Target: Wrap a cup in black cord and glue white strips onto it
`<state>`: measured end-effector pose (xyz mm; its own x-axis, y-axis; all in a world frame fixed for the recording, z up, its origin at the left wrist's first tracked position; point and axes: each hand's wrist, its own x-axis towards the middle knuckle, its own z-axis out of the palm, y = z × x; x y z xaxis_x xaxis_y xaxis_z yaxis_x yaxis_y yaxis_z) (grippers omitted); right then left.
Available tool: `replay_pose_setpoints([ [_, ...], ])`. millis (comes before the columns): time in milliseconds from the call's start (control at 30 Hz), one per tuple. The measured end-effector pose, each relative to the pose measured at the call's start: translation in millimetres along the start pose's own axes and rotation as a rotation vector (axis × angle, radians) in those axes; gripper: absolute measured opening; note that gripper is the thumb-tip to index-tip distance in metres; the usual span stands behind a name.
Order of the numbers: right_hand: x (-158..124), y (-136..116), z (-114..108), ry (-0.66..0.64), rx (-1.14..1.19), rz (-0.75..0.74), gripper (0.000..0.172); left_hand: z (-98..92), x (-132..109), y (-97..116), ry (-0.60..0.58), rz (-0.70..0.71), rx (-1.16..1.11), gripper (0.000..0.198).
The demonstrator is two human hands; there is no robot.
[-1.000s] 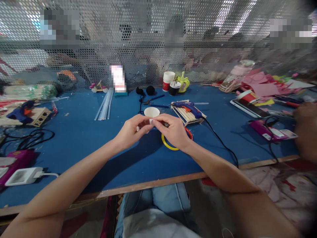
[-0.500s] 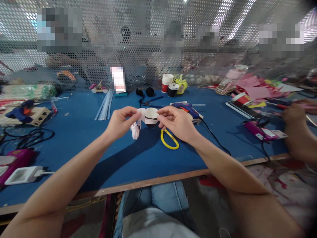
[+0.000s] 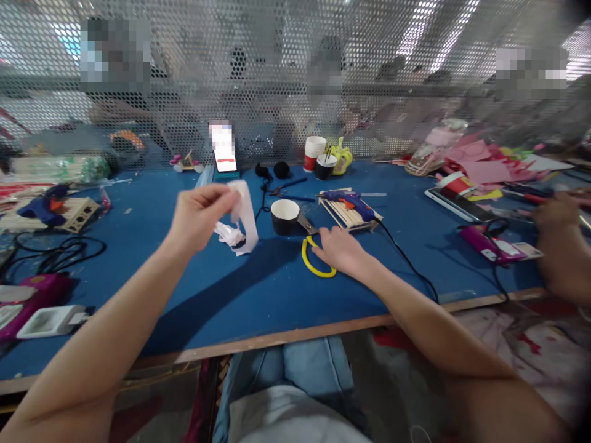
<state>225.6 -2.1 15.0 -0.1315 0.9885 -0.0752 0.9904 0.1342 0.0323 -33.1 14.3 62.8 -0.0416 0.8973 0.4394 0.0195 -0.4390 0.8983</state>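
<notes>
My left hand point(image 3: 203, 212) is raised over the table, thumb and fingers pinching the top of a white paper strip point(image 3: 248, 215). The strip hangs in a curve beside a crumpled white piece point(image 3: 228, 235). Over on the right, my right hand point(image 3: 340, 248) is closed over one handle of the yellow-handled scissors point(image 3: 318, 271), which lie on the table. Their metal blades point up and left toward a small black-sided paper cup point(image 3: 285, 224) with a white inside. The cup stands upright between my hands, touched by neither.
Behind the scissors, a blue glue gun point(image 3: 353, 202) rests on a wooden stick frame point(image 3: 341, 215). Pliers point(image 3: 290, 186), a lit phone point(image 3: 225, 151) and stacked paper cups point(image 3: 314, 151) stand or lie farther back. Another person's hand point(image 3: 558, 215) is at the right.
My left hand has drawn the white strip away from the cup, to the left. My right hand has left the cup and moved down right onto the scissors.
</notes>
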Motion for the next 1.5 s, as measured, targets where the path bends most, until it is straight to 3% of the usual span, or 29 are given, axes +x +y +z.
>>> replay_pose_setpoints([
  [200, 5.8, 8.4, 2.4, -0.05, 0.061, 0.055, 0.05, 14.4, -34.4, -15.4, -0.273, -0.177, 0.114, 0.016],
  [400, -1.3, 23.3, 4.2, -0.027, 0.232, 0.112, 0.068, 15.3, -40.0, -18.7, -0.268, -0.252, 0.044, 0.017],
  [500, -9.8, 35.3, 5.0, -0.088, 0.393, 0.086, 0.074, 15.6, -39.5, -18.8, -0.271, -0.285, -0.002, 0.018],
  [567, -19.9, 44.9, 5.3, -0.12, 0.577, 0.095, 0.075, 15.7, -39.6, -18.3, -0.279, -0.316, -0.05, 0.019],
  [667, -41.7, 57.8, 3.5, -0.129, 1.066, 0.116, 0.065, 15.8, -40.6, -17.6, -0.301, -0.379, -0.162, 0.022],
  [700, -49.8, 60.6, 2.3, -0.186, 1.212, 0.112, 0.06, 16.0, -40.9, -17.6, -0.311, -0.399, -0.199, 0.023],
  [867, -79.9, 58.0, -1.8, -0.375, 1.659, -0.097, 0.045, 17.0, -40.7, -21.3, -0.333, -0.39, -0.175, 0.024],
  [1000, -85.5, 39.5, -10.9, -0.557, 1.62, -0.275, 0.054, 16.0, -39.3, -26.0, -0.333, -0.298, -0.016, 0.023],
  [1100, -83.9, 23.9, -26.0, -0.639, 1.515, -0.208, 0.059, 14.4, -37.9, -27.6, -0.314, -0.257, 0.035, 0.024],
  [1333, -69.4, 13.1, -27.9, -0.702, 1.466, -0.129, 0.061, 10.0, -35.1, -26.2, -0.317, -0.22, 0.082, 0.025],
  [1500, -71.2, 15.8, -31.0, -0.638, 1.371, -0.179, 0.055, 7.8, -35.0, -22.5, -0.375, -0.22, 0.052, 0.024],
])
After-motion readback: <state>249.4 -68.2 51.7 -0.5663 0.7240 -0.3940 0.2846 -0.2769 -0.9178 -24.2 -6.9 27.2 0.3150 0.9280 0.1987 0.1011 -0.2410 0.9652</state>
